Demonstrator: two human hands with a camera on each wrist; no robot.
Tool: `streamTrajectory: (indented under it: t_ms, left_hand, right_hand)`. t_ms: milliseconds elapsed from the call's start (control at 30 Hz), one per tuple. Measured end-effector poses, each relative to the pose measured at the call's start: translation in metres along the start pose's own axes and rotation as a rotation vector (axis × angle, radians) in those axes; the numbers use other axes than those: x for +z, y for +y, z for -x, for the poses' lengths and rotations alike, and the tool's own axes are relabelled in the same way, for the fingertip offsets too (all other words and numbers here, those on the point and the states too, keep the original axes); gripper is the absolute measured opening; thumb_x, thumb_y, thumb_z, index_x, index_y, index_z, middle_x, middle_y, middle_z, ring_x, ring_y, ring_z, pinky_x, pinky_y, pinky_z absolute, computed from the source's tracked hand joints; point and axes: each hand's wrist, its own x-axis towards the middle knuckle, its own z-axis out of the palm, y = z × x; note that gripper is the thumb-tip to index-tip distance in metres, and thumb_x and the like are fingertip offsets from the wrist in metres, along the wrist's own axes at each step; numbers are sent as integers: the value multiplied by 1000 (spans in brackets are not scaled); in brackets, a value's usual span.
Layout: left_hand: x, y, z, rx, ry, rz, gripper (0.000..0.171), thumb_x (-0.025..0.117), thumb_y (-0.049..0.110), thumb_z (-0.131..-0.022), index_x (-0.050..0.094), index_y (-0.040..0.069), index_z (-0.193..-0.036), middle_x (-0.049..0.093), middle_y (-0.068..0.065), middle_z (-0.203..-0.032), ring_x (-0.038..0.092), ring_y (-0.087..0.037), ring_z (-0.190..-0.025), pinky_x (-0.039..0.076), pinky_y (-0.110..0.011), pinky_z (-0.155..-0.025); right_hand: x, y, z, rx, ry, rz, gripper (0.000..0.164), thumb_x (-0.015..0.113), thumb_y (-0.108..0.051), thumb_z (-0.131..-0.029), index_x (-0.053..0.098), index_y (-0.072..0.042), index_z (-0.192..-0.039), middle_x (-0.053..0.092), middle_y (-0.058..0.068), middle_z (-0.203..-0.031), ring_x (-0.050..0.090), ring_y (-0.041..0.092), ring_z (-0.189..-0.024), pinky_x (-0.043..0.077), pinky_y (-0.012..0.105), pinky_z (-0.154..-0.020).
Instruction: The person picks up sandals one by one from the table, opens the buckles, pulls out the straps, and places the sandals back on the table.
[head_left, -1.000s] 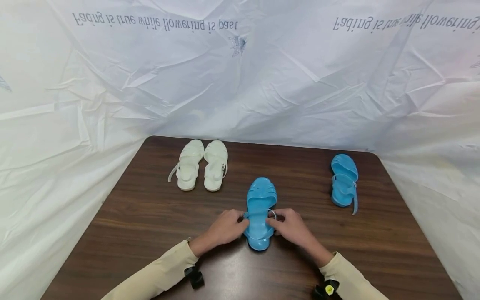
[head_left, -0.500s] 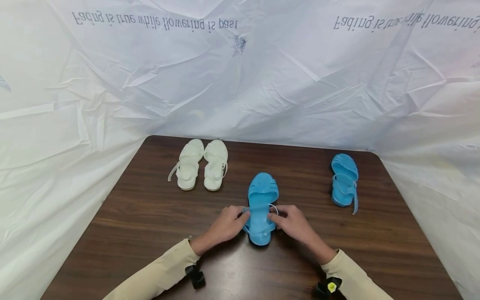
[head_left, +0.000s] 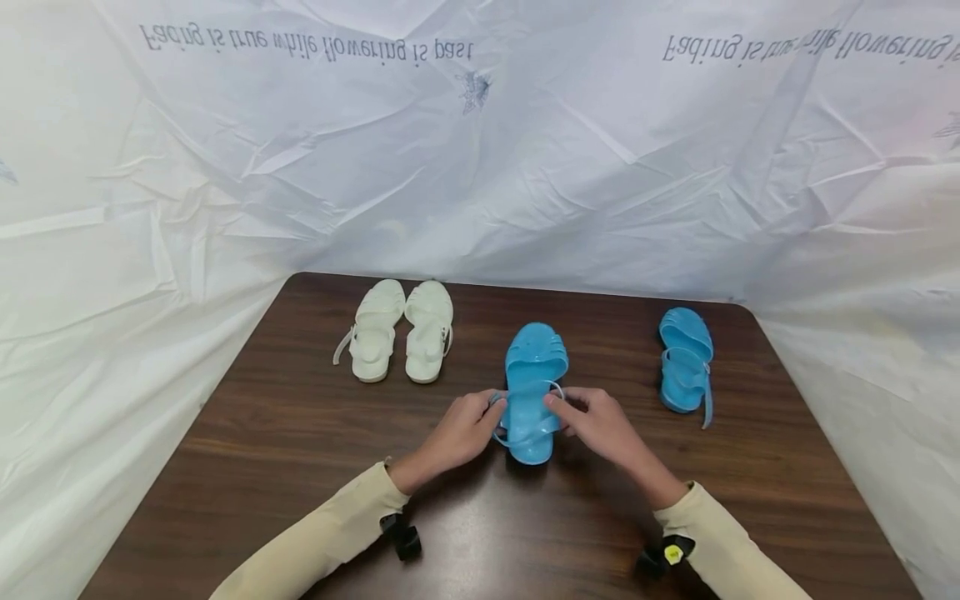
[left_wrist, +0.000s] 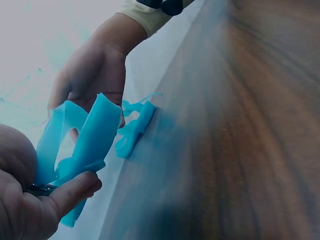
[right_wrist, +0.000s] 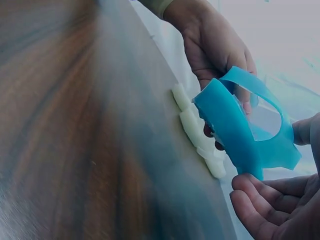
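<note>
A blue sandal (head_left: 534,358) is held above the table, toe pointing away, between both hands. My left hand (head_left: 467,425) grips its left side at the strap, thumb on the upper side. From the right, my right hand (head_left: 600,425) pinches the other side near the ankle strap. In the left wrist view the sandal (left_wrist: 95,135) shows heel-on, clear of the tabletop, with the left thumb along it. The right wrist view has the right fingers (right_wrist: 265,200) under the heel of the sandal (right_wrist: 230,125).
A second blue sandal (head_left: 685,358) lies on the brown wooden table (head_left: 300,467) at the right, its strap hanging loose. Two white sandals, a left one (head_left: 377,329) and a right one (head_left: 429,333), stand together at the back left. A white printed sheet (head_left: 480,183) hangs behind.
Both hands have carried the blue sandal up, away from the body and slightly right. The white pair and the other blue sandal stay where they were.
</note>
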Motion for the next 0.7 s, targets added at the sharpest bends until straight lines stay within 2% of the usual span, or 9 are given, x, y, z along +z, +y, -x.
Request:
streamTrajectory:
  t_ms: [167,300,400,567,700]
  left_hand:
    - [0,3,-12,23,8,9,38,41,23,-112,60,0,-136,62,-19,-74,71,-9,-81,59,-28,-75]
    - [3,7,-23,32,20,9,40,41,23,-112,56,1,-142,61,-11,-73,70,-8,-81,59,-28,-74]
    - [6,12,-33,47,33,2,39,42,23,-112,58,2,-141,63,-4,-76,70,-8,-81,58,-27,-72]
    - [13,21,-51,78,45,19,38,42,23,-112,60,1,-137,60,-6,-72,70,-12,-76,58,-25,-71]
    - [21,29,-67,105,58,14,36,42,23,-112,64,2,-130,56,-4,-69,65,-15,-66,57,-24,-68]
  right_hand:
    - [-10,-2,-5,6,9,9,59,58,-49,-103,64,2,-133,73,10,-99,72,26,-87,60,44,-80]
    - [-20,0,-8,5,19,27,63,56,-51,-103,60,3,-136,73,11,-98,72,25,-88,60,45,-82]
    - [-28,2,-10,-6,34,65,67,55,-52,-103,57,4,-139,73,11,-98,72,26,-89,60,46,-82]
    - [-45,4,-12,-5,69,105,71,55,-54,-103,53,3,-145,74,14,-104,73,27,-91,58,49,-85]
    - [-61,7,-15,2,94,99,70,55,-52,-103,52,3,-145,72,20,-112,73,29,-92,58,51,-86]
